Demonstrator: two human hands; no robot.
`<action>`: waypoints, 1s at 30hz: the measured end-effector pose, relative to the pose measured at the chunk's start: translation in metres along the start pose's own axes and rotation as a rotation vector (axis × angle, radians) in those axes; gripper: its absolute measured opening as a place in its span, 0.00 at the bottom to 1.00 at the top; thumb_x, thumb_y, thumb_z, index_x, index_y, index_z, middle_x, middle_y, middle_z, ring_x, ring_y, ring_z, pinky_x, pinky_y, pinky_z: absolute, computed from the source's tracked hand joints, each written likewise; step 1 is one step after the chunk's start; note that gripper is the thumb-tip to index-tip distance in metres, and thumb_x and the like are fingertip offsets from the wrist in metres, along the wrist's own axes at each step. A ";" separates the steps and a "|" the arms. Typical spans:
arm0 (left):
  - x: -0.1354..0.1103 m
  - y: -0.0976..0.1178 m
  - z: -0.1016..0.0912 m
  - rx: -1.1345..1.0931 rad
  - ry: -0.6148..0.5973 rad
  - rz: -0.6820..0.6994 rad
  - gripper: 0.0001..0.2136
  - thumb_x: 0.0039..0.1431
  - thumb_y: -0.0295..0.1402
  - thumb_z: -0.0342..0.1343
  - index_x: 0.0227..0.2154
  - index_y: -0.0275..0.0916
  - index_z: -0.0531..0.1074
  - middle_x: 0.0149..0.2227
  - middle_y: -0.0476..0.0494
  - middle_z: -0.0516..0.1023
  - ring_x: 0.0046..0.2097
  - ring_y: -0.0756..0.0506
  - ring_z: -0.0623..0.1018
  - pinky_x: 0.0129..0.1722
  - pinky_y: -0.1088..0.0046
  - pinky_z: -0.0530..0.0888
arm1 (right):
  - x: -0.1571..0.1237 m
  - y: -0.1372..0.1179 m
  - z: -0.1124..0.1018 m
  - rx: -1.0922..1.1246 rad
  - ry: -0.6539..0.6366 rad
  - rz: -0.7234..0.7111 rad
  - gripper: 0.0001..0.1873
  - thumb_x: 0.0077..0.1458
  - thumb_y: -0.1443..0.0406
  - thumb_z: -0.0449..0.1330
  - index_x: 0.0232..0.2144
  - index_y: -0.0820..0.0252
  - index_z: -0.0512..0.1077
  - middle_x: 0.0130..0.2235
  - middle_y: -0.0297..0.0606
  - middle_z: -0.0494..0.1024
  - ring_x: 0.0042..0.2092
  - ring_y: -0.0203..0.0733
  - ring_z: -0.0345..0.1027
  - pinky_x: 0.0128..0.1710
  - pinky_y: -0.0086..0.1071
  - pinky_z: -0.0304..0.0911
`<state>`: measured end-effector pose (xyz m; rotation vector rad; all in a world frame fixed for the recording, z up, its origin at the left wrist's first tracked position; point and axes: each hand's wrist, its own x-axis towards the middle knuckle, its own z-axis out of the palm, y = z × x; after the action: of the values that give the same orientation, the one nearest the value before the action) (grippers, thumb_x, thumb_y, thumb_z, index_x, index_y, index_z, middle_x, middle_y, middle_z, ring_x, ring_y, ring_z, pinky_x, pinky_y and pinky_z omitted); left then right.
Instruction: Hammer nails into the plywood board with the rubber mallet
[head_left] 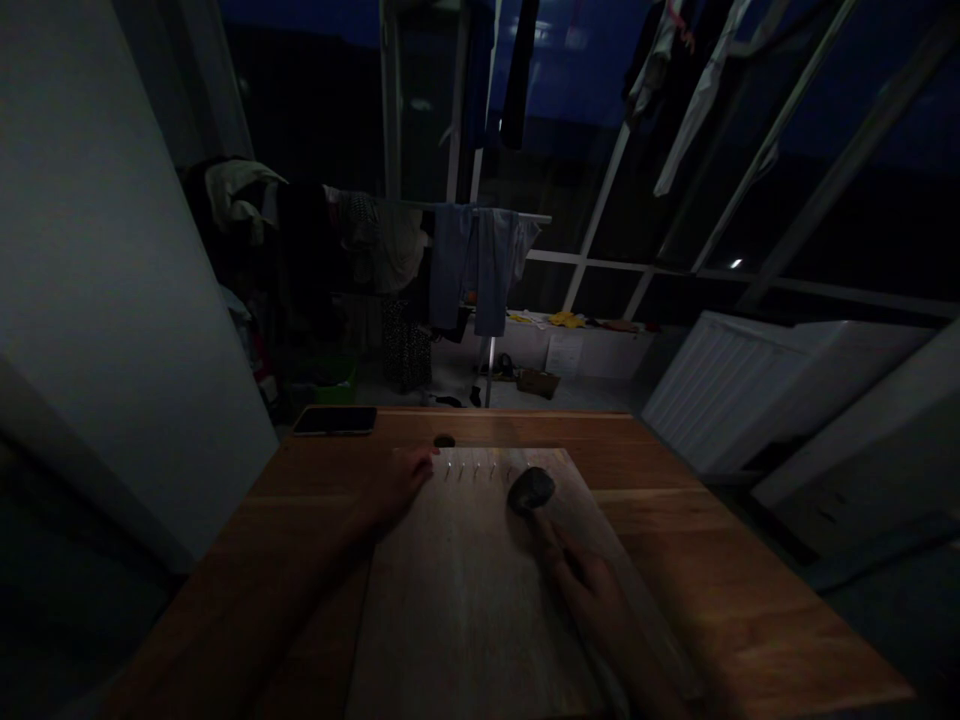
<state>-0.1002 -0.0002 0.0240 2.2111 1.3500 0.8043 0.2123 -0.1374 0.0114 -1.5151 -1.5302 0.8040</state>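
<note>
A pale wooden board [465, 590] lies on the table in front of me. Near its far edge several thin nails [477, 471] stand in a row, some slightly tilted. My right hand [592, 590] is closed around the handle of a hammer with a dark, rounded head [531, 490]. That head is over the board's far right part, beside the right end of the row, and covers what is below it. At the far left corner of the board, my left hand [409, 472] has its fingers curled on the edge, left of the nails. Dim light blurs the fingers.
The wooden table [675, 540] extends on both sides of the board. A phone [335, 421] lies at its far left corner, and a dark round spot [444, 440] is just beyond the board. Clothes [491, 265] hang on a rack behind. A white ribbed panel [727, 390] stands right.
</note>
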 end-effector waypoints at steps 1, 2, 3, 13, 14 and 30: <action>0.000 -0.003 0.003 -0.066 0.043 -0.043 0.14 0.63 0.30 0.53 0.51 0.38 0.76 0.45 0.38 0.82 0.47 0.40 0.80 0.51 0.63 0.74 | 0.001 0.000 0.000 0.001 0.006 -0.001 0.44 0.56 0.34 0.54 0.54 0.62 0.80 0.54 0.52 0.82 0.57 0.64 0.75 0.55 0.49 0.71; 0.000 -0.005 0.005 -0.113 0.076 -0.075 0.14 0.62 0.31 0.55 0.50 0.38 0.76 0.42 0.40 0.83 0.45 0.40 0.81 0.50 0.63 0.74 | 0.002 -0.001 0.001 0.007 0.013 -0.009 0.44 0.55 0.34 0.54 0.53 0.63 0.80 0.53 0.52 0.82 0.56 0.64 0.76 0.55 0.49 0.71; 0.001 -0.007 0.007 -0.143 0.101 -0.096 0.14 0.60 0.32 0.58 0.48 0.39 0.77 0.40 0.42 0.84 0.44 0.41 0.81 0.50 0.63 0.74 | 0.004 -0.002 0.002 0.015 0.014 -0.017 0.44 0.55 0.34 0.54 0.54 0.63 0.80 0.52 0.52 0.83 0.55 0.64 0.76 0.55 0.48 0.71; 0.001 -0.015 0.016 -0.244 0.167 -0.073 0.09 0.54 0.37 0.61 0.36 0.39 0.79 0.40 0.42 0.85 0.42 0.41 0.82 0.48 0.64 0.76 | 0.034 -0.058 0.048 0.085 -0.134 -0.127 0.25 0.63 0.57 0.54 0.56 0.63 0.76 0.25 0.34 0.77 0.30 0.45 0.74 0.31 0.33 0.70; 0.001 -0.015 0.016 -0.259 0.163 -0.073 0.11 0.54 0.37 0.61 0.38 0.39 0.79 0.38 0.43 0.85 0.42 0.41 0.82 0.47 0.64 0.76 | 0.038 -0.065 0.054 0.076 -0.158 -0.135 0.25 0.63 0.59 0.53 0.57 0.63 0.76 0.24 0.33 0.76 0.29 0.43 0.73 0.30 0.32 0.68; -0.003 -0.017 0.020 -0.261 0.143 -0.079 0.18 0.55 0.35 0.60 0.50 0.39 0.75 0.38 0.45 0.84 0.41 0.42 0.83 0.46 0.64 0.78 | 0.034 -0.057 0.056 0.328 -0.191 0.048 0.28 0.57 0.52 0.57 0.55 0.61 0.74 0.26 0.29 0.73 0.22 0.37 0.65 0.20 0.28 0.61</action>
<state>-0.0988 0.0037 -0.0019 1.9187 1.3054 1.0614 0.1379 -0.1025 0.0399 -1.2644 -1.4163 1.1935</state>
